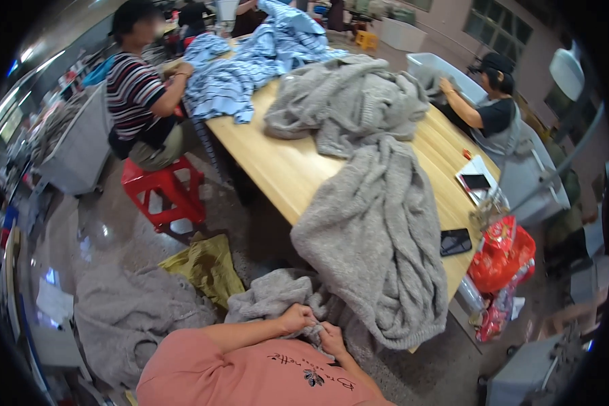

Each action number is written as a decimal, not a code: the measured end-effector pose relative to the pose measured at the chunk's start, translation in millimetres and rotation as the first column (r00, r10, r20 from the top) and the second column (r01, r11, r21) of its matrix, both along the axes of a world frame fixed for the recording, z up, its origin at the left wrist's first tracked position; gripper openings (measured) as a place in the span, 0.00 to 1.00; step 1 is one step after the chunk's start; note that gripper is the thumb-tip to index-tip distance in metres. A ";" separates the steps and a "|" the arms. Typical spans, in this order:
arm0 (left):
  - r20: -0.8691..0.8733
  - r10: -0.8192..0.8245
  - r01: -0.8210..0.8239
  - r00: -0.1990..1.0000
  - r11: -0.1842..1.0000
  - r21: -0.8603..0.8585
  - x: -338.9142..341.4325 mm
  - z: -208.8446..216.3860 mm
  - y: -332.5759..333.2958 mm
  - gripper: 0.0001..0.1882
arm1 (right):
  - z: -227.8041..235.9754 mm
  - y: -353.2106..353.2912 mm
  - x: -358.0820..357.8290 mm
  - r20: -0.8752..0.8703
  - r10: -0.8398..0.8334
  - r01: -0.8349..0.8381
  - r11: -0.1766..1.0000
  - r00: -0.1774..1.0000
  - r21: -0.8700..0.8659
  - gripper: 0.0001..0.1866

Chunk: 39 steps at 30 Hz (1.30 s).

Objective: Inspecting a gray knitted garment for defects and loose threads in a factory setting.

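A grey knit garment (277, 289) is bunched up close in front of me, below the table's near edge. My left hand (298, 317) is closed on it, fingers pinched into the knit. Just to its right, my right hand (332, 340) pinches the same garment, the two hands a short gap apart. Another grey knitted garment (372, 237), with ribbed edges, lies along the wooden table (271, 166) and hangs over its near edge beside my hands. More grey knitwear (352, 95) is heaped farther up the table.
Grey knits (139, 318) and a yellow cloth (210, 267) lie at left, near a red stool (159, 193) where a person sits. Blue checked fabric (243, 64) covers the table's far end. Phones and a red plastic bag (497, 260) are at right; another person (490, 108) works there.
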<state>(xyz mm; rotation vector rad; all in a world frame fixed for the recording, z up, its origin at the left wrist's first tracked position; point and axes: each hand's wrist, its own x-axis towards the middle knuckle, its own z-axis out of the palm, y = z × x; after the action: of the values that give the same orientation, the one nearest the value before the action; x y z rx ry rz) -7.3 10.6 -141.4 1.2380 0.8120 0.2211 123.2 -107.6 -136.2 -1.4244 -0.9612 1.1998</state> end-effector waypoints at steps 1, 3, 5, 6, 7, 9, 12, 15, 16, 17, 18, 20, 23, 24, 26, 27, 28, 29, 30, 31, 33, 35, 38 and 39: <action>0.025 0.021 -0.022 0.999 0.999 0.040 0.5 4.3 -0.6 0.02 | 4.5 2.4 -3.5 -0.030 -0.031 0.031 0.999 0.999 -0.018 0.08; 0.064 0.063 -0.067 0.996 0.996 0.065 4.4 17.8 -0.5 0.03 | 18.6 7.3 -8.3 -0.015 -0.123 0.123 0.992 0.992 -0.031 0.08; 0.025 0.087 -0.089 0.996 0.992 0.090 9.2 38.6 0.9 0.04 | 39.3 15.1 -11.7 0.167 -0.208 0.194 0.976 0.964 0.099 0.06; 0.009 0.084 -0.083 0.996 0.965 0.249 12.2 51.5 1.8 0.04 | 52.3 19.8 -10.6 0.287 -0.245 0.204 0.965 0.926 0.165 0.06; -0.033 0.069 -0.048 0.997 0.901 0.431 15.4 66.0 3.5 0.06 | 66.8 23.9 -8.7 0.421 -0.307 0.230 0.947 0.854 0.223 0.06; 0.097 -0.015 -0.086 0.995 0.352 0.932 22.3 96.9 8.9 0.03 | 96.1 34.5 -3.2 0.447 -0.376 0.240 0.912 0.811 0.332 0.07; 0.388 0.028 -0.361 0.921 0.432 0.826 35.9 138.5 18.5 0.04 | 134.1 49.6 5.4 0.520 -0.420 0.235 0.893 0.744 0.384 0.08; 0.453 -0.004 -0.431 0.892 0.297 0.852 37.8 166.7 20.0 0.09 | 156.5 57.1 3.8 0.397 -0.419 0.251 0.877 0.817 0.409 0.08; 0.466 -0.042 -0.440 0.884 0.263 0.859 37.3 172.7 19.5 0.09 | 161.2 57.7 2.4 0.396 -0.439 0.232 0.851 0.807 0.471 0.08; 0.499 -0.057 -0.472 0.865 0.247 0.846 36.0 177.6 17.5 0.10 | 165.2 56.4 1.3 0.411 -0.437 0.214 0.848 0.800 0.484 0.09; 0.484 -0.052 -0.458 0.874 0.247 0.854 34.2 181.2 14.7 0.10 | 168.4 54.4 1.0 0.434 -0.444 0.187 0.835 0.784 0.517 0.09; 0.489 -0.063 -0.463 0.870 0.234 0.855 30.0 186.2 10.0 0.09 | 173.8 49.7 2.2 0.474 -0.460 0.124 0.803 0.751 0.583 0.10; 0.514 -0.072 -0.463 0.855 0.344 0.817 23.5 190.8 7.9 0.10 | 180.4 42.9 9.2 0.585 -0.425 -0.047 0.781 0.691 0.623 0.12; 0.515 -0.077 -0.464 0.854 0.333 0.821 22.4 192.1 7.9 0.10 | 181.8 42.5 9.3 0.586 -0.413 -0.073 0.773 0.697 0.630 0.12; 0.487 -0.122 -0.436 0.865 0.301 0.848 20.3 194.8 8.6 0.11 | 184.9 41.0 9.5 0.596 -0.444 -0.073 0.759 0.669 0.647 0.12; 0.475 -0.133 -0.424 0.870 0.290 0.858 20.3 195.9 8.8 0.11 | 185.7 40.9 9.7 0.601 -0.458 -0.079 0.750 0.655 0.657 0.11; 0.473 -0.147 -0.423 0.869 0.277 0.863 19.5 197.4 8.8 0.11 | 186.9 39.8 9.1 0.598 -0.466 -0.072 0.747 0.652 0.661 0.11; 0.463 -0.160 -0.414 0.872 0.266 0.871 19.7 198.6 8.5 0.11 | 187.5 39.2 8.8 0.593 -0.475 -0.066 0.743 0.650 0.666 0.11; 0.452 -0.173 -0.402 0.875 0.259 0.878 19.7 199.8 8.5 0.11 | 187.5 39.6 8.1 0.579 -0.499 -0.050 0.728 0.645 0.683 0.11; 0.450 -0.162 -0.405 0.878 0.249 0.880 20.5 200.9 8.1 0.11 | 187.4 39.7 7.7 0.582 -0.505 -0.047 0.729 0.638 0.683 0.10; 0.457 -0.135 -0.420 0.879 0.236 0.876 24.8 201.7 7.1 0.11 | 185.6 41.9 7.8 0.572 -0.548 -0.027 0.707 0.611 0.707 0.10; 0.484 -0.088 -0.447 0.870 0.270 0.853 31.8 201.5 5.0 0.11 | 183.7 44.8 10.0 0.572 -0.576 -0.011 0.699 0.584 0.715 0.10; 0.510 -0.025 -0.479 0.860 0.306 0.823 39.4 202.1 2.6 0.11 | 182.1 49.2 12.1 0.559 -0.614 0.032 0.689 0.557 0.724 0.10; 0.507 -0.033 -0.476 0.861 0.293 0.829 40.4 202.2 2.6 0.11 | 182.0 50.0 12.8 0.555 -0.616 0.039 0.688 0.559 0.724 0.10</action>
<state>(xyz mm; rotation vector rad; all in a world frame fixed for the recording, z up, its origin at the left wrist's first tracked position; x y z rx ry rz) 33.1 13.1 60.8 2.0686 0.3868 1.3741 136.0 -57.6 45.8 -1.4284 -1.3941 -0.1923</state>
